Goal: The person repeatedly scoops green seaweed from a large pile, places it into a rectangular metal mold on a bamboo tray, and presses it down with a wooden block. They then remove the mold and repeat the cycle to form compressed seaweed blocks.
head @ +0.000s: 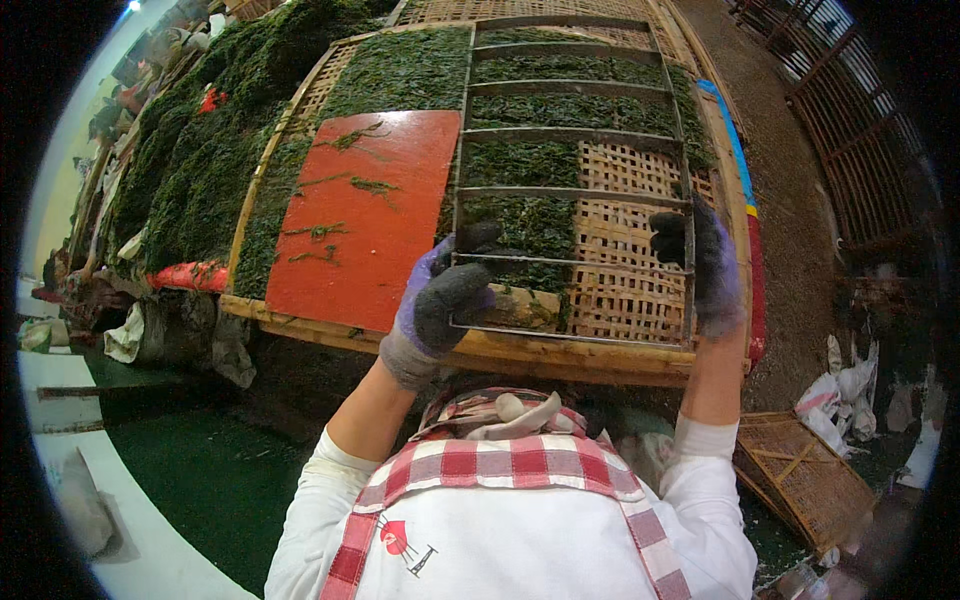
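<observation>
Both of my hands wear dark, purple-backed work gloves and grip a long metal grid frame (555, 135) with several crossbars. My left hand (442, 300) holds its near left corner, and my right hand (709, 255) wraps around its right rail, fingers inside. Under the frame lies a woven bamboo tray (626, 232), partly covered with shredded green seaweed (405, 67). Bare weave shows at the tray's near right. A flat red board (360, 225) with a few seaweed strands rests left of the frame. Whether the frame touches the tray, I cannot tell.
A large heap of dark green seaweed (180, 165) lies along the left. Wooden edging (570, 352) borders the work surface in front of me. At the lower right, another woven tray (810, 480) leans near white sacks (844, 390). Slatted racks (855, 127) stand at the far right.
</observation>
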`<state>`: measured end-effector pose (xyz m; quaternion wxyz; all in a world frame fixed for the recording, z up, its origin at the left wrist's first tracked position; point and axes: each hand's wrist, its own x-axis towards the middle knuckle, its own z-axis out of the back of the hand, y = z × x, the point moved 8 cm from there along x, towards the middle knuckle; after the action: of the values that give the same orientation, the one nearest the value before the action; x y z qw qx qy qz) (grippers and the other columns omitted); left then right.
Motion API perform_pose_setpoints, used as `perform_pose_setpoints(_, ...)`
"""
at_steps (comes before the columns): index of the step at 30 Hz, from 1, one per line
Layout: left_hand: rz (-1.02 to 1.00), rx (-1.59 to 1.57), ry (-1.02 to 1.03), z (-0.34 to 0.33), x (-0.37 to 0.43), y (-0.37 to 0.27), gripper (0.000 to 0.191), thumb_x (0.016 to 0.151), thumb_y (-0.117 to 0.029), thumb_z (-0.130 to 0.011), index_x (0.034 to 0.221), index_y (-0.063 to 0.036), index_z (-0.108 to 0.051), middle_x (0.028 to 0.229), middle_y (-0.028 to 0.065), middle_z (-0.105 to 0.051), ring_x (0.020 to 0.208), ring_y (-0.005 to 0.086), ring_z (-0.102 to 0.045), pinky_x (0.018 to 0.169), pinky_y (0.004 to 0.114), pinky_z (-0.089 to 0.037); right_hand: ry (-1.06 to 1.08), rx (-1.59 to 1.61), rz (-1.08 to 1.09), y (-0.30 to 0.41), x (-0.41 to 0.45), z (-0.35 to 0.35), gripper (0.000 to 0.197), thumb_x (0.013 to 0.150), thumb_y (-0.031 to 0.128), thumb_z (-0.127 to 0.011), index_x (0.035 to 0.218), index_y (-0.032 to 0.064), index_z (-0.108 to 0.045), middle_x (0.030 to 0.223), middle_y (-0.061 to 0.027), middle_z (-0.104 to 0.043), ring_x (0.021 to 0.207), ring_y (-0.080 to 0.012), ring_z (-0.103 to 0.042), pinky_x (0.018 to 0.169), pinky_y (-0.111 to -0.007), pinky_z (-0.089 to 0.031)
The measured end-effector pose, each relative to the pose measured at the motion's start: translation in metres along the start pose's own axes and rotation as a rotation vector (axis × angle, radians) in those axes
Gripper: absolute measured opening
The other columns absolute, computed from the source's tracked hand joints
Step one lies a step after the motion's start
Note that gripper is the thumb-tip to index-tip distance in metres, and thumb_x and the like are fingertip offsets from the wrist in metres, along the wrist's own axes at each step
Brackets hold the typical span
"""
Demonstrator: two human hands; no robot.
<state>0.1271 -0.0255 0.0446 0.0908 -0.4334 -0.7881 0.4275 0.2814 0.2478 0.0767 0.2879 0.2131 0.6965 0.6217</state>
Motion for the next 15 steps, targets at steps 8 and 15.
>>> perform_pose_setpoints(8,-0.020,0.423,0.258,-0.078,0.032,0.071,0.040,0.086,-0.017,-0.068,0.122,-0.0029,-0.055,0.093,-0.0022,-0.064,0.065,0.0028,-0.049,0.057,0.019,-0.044,-0.165,0.051,-0.059,-0.058,-0.072,0.071,0.046,0.094,0.035,-0.057,0.131,0.0084,-0.049,0.091,-0.0078,-0.067,0.058,-0.0116,-0.056,0.052,-0.028,-0.045)
perform_pose_setpoints(15,0.051,1.622,0.295,-0.093,0.052,0.114,0.067,0.087,-0.030,-0.060,0.135,0.0043,-0.029,0.090,0.0252,-0.065,0.082,0.0445,-0.063,0.070,0.050,-0.050,-0.348,-0.044,-0.254,-0.176,-0.063,0.179,0.035,0.099,0.030,-0.044,0.121,0.0047,-0.052,0.096,-0.0064,-0.060,0.075,-0.0139,-0.053,0.065,-0.030,-0.043)
